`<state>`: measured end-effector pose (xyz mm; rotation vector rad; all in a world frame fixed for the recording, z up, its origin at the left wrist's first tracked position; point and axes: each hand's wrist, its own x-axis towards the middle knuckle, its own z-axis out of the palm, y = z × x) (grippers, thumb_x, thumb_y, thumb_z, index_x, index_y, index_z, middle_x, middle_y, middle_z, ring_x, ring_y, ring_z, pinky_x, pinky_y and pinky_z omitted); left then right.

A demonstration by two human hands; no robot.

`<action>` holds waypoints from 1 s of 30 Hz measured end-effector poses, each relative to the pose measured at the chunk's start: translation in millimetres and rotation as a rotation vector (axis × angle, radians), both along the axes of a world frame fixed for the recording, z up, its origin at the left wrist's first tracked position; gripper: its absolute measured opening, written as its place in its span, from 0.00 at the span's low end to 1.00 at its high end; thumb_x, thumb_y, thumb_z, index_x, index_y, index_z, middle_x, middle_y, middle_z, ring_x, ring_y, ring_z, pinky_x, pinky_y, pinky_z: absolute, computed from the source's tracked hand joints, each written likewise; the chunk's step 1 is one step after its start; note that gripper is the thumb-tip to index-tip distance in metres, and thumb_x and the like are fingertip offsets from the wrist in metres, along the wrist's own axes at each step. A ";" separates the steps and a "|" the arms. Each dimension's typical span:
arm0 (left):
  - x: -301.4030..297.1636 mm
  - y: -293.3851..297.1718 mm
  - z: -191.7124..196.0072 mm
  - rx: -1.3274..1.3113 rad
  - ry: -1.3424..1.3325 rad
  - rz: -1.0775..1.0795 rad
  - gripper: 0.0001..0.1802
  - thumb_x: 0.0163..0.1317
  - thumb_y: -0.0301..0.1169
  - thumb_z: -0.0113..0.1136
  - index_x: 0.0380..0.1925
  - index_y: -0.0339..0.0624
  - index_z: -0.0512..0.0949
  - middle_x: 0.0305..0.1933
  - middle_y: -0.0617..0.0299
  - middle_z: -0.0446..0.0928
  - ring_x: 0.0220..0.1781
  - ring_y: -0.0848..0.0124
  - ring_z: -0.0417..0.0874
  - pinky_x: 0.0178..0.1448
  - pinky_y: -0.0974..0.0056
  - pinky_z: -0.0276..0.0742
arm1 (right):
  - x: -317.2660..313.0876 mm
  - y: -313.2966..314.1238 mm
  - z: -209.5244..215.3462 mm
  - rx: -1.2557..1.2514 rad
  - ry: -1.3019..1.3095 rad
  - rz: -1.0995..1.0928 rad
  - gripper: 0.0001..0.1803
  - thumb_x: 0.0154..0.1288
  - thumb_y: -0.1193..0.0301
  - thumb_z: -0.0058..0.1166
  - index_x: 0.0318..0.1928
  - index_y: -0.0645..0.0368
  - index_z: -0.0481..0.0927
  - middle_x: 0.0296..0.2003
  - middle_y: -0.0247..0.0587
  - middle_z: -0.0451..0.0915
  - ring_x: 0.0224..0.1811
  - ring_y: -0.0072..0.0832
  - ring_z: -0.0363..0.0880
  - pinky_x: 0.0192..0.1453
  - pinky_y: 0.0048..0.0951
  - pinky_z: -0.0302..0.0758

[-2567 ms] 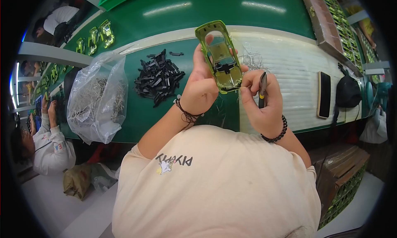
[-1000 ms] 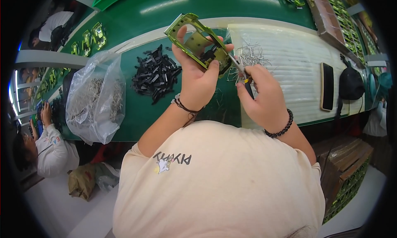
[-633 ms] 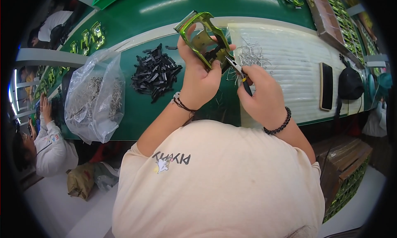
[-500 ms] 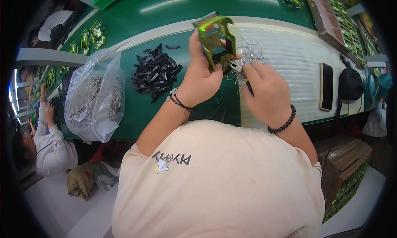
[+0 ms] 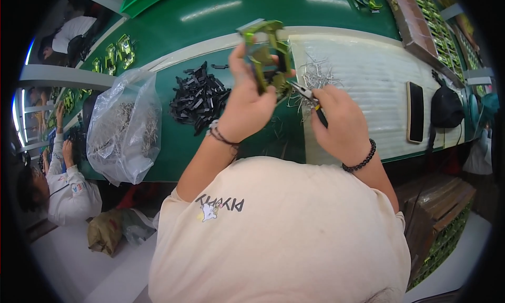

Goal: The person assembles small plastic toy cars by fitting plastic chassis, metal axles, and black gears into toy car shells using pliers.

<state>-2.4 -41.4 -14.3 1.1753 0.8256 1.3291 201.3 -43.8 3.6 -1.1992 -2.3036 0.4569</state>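
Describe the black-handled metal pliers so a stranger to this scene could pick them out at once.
On the flat green tabletop, find the whitish ribbed sheet at right. Near its left edge, the person's right hand holds silver metal pliers with black-and-yellow handles. Those handles set them apart from the loose, thin silvery wires just beyond.

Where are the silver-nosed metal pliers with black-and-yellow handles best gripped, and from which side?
Probably by the handles, coming from the near right, as the right hand does: the pliers slant, their nose pointing up and left toward the glossy green frame, leaving the handles at the opposite end.
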 end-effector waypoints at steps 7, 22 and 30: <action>-134.4 -19.6 84.3 0.092 -0.469 0.143 0.34 0.59 0.11 0.44 0.68 0.29 0.54 0.70 0.34 0.59 0.73 0.42 0.63 0.68 0.36 0.71 | 71.6 2.3 -50.8 0.145 0.175 -0.466 0.09 0.60 0.80 0.55 0.43 0.62 0.76 0.37 0.45 0.78 0.38 0.45 0.75 0.42 0.40 0.72; -321.5 161.9 -31.2 -0.619 -0.431 0.848 0.15 0.66 0.12 0.37 0.52 0.29 0.63 0.57 0.42 0.66 0.56 0.45 0.72 0.58 0.39 0.81 | 65.6 8.7 -63.5 0.090 0.096 -0.340 0.14 0.56 0.79 0.59 0.43 0.58 0.75 0.42 0.40 0.80 0.42 0.43 0.76 0.46 0.41 0.72; -310.4 173.2 -46.9 -0.614 -0.110 0.867 0.12 0.69 0.17 0.46 0.51 0.30 0.67 0.52 0.46 0.70 0.51 0.53 0.76 0.53 0.49 0.88 | 64.7 9.0 -63.4 0.043 0.119 -0.366 0.19 0.51 0.85 0.55 0.45 0.59 0.75 0.42 0.42 0.80 0.44 0.45 0.76 0.47 0.42 0.72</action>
